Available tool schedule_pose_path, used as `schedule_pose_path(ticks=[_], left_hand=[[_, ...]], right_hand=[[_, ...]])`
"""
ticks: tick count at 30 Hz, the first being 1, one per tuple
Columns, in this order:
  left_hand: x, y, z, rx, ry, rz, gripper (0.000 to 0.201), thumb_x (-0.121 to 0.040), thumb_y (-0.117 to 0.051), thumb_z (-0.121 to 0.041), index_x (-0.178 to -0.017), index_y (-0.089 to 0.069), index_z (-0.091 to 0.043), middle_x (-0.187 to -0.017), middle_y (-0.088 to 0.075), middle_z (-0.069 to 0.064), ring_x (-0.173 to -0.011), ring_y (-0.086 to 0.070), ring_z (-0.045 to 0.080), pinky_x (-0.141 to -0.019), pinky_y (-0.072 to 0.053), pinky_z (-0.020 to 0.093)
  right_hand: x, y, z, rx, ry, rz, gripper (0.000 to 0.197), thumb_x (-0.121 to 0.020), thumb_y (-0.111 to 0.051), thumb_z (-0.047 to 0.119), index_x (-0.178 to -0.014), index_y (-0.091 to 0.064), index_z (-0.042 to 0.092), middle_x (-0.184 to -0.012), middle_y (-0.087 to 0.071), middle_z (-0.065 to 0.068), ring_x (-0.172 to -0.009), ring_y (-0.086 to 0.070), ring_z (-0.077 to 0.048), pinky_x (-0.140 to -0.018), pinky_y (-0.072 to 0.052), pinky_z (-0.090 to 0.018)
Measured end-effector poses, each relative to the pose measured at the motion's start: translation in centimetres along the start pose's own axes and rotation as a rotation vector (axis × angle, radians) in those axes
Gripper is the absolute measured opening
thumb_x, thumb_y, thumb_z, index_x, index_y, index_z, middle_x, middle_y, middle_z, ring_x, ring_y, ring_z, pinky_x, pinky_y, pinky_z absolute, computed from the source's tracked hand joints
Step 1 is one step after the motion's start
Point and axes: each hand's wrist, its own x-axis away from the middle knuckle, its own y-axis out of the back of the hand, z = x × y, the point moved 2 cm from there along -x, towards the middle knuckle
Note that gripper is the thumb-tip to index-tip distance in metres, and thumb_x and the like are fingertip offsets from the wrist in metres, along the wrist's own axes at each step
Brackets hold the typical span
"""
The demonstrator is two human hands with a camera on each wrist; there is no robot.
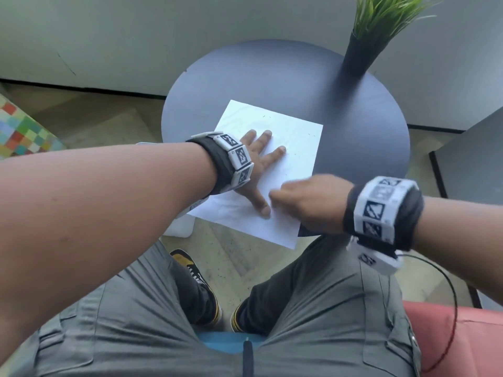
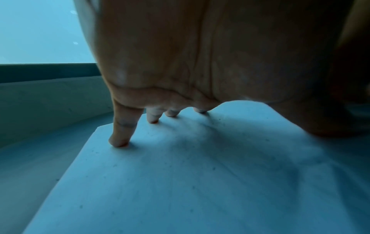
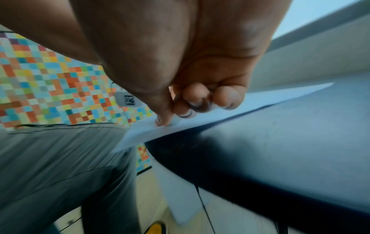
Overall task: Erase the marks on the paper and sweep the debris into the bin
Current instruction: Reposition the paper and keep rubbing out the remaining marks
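A white sheet of paper [image 1: 294, 164] lies on a round dark table [image 1: 272, 77], its near corner hanging over the edge. Small dark crumbs [image 1: 309, 135] dot the sheet. My left hand [image 1: 261, 159] lies flat on the paper with fingers spread; the left wrist view shows its fingertips [image 2: 119, 142] pressing the sheet [image 2: 180, 182]. My right hand [image 1: 294, 200], blurred, sits on the paper's near right part beside the left thumb. In the right wrist view its curled fingers [image 3: 200, 101] and thumb pinch a small pale eraser [image 3: 177, 121] against the paper [image 3: 270, 96]. A white bin [image 1: 178, 227] stands under the table's left edge.
A tall dark vase with green grass [image 1: 356, 55] stands on the table's far right. A colourful chequered block [image 1: 21, 129] is at the left, dark furniture [image 1: 473, 164] at the right. My knees are below the table edge, and a red seat [image 1: 476, 336] is under me.
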Motion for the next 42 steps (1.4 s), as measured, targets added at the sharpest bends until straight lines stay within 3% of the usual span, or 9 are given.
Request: schedule_pose_path(ticks=[2,6,11,17,24,29,33,38,42], left_hand=[[-0.1,-0.1,0.0,-0.008,0.002,0.0,0.148,-0.043,-0.064,-0.091,-0.149,0.025,-0.036,-0.158,0.03,0.006,-0.146,0.02,0.036,-0.112,-0.01,0.066],[-0.4,-0.2,0.2,0.017,-0.005,-0.018,0.147,-0.042,-0.063,-0.092,-0.148,0.024,-0.038,-0.158,0.029,0.006,-0.146,0.019,0.037,-0.114,-0.01,0.066],[-0.6,-0.3,0.2,0.021,0.01,-0.009,0.15,-0.038,-0.062,-0.093,-0.148,0.024,-0.038,-0.158,0.029,0.006,-0.146,0.019,0.038,-0.113,-0.01,0.066],[0.1,1.0,-0.2,-0.027,0.01,-0.086,0.135,-0.049,-0.064,-0.088,-0.154,0.002,-0.033,-0.161,0.008,0.009,-0.147,0.004,0.036,-0.11,-0.022,0.064],[0.9,-0.5,-0.5,0.019,0.013,-0.029,0.146,-0.046,-0.066,-0.088,-0.152,0.017,-0.032,-0.16,0.022,0.006,-0.148,0.014,0.034,-0.114,-0.011,0.062],[0.4,-0.9,-0.3,0.04,0.002,-0.048,0.147,-0.044,-0.065,-0.09,-0.151,0.018,-0.033,-0.16,0.022,0.006,-0.147,0.016,0.035,-0.115,-0.011,0.064],[0.3,-1.1,-0.4,0.037,0.009,-0.055,0.148,-0.042,-0.065,-0.09,-0.151,0.019,-0.034,-0.16,0.023,0.006,-0.147,0.017,0.035,-0.114,-0.012,0.065],[-0.1,-1.3,-0.2,0.034,-0.008,-0.072,0.149,-0.039,-0.06,-0.094,-0.15,0.019,-0.034,-0.16,0.022,0.008,-0.147,0.014,0.038,-0.115,-0.013,0.063],[-0.4,-1.6,-0.2,0.034,0.003,-0.066,0.153,-0.034,-0.06,-0.095,-0.149,0.021,-0.035,-0.159,0.024,0.009,-0.146,0.016,0.039,-0.115,-0.013,0.063]], right_hand=[[0.7,-0.4,0.4,0.053,0.055,0.007,0.018,-0.096,-0.044,0.027,-0.107,-0.031,0.031,-0.09,-0.046,0.005,-0.072,-0.051,-0.026,-0.056,-0.038,-0.034],[0.1,0.4,-4.4,0.053,-0.239,-0.167,0.019,-0.098,-0.041,0.028,-0.09,-0.024,0.031,-0.085,-0.045,0.008,-0.078,-0.056,-0.028,-0.064,-0.049,-0.037],[1.1,-1.0,1.4,0.037,-0.003,-0.003,0.027,-0.09,-0.05,0.021,-0.102,-0.027,0.028,-0.083,-0.041,0.004,-0.063,-0.043,-0.027,-0.053,-0.044,-0.037],[0.2,0.2,-4.3,0.038,-0.344,-0.179,0.015,-0.099,-0.037,0.031,-0.09,-0.025,0.03,-0.092,-0.059,0.0,-0.073,-0.056,-0.031,-0.06,-0.048,-0.037],[1.2,-0.9,1.5,0.078,-0.027,0.003,0.023,-0.091,-0.052,0.023,-0.108,-0.036,0.026,-0.089,-0.048,0.002,-0.068,-0.052,-0.029,-0.054,-0.046,-0.035],[0.1,0.4,-2.0,0.055,-0.285,-0.156,0.022,-0.096,-0.042,0.024,-0.089,-0.022,0.03,-0.085,-0.046,0.005,-0.074,-0.056,-0.028,-0.058,-0.045,-0.035],[0.6,-0.7,1.8,0.027,-0.054,0.015,0.021,-0.092,-0.052,0.023,-0.109,-0.04,0.023,-0.095,-0.052,0.002,-0.078,-0.059,-0.029,-0.061,-0.05,-0.037],[0.4,0.5,-2.3,0.004,-0.264,-0.133,0.016,-0.093,-0.046,0.026,-0.105,-0.036,0.03,-0.098,-0.056,0.006,-0.087,-0.062,-0.028,-0.067,-0.053,-0.041],[1.5,-0.9,2.3,0.012,-0.017,0.037,0.024,-0.088,-0.052,0.019,-0.106,-0.036,0.025,-0.088,-0.043,0.007,-0.069,-0.05,-0.025,-0.057,-0.045,-0.034]])
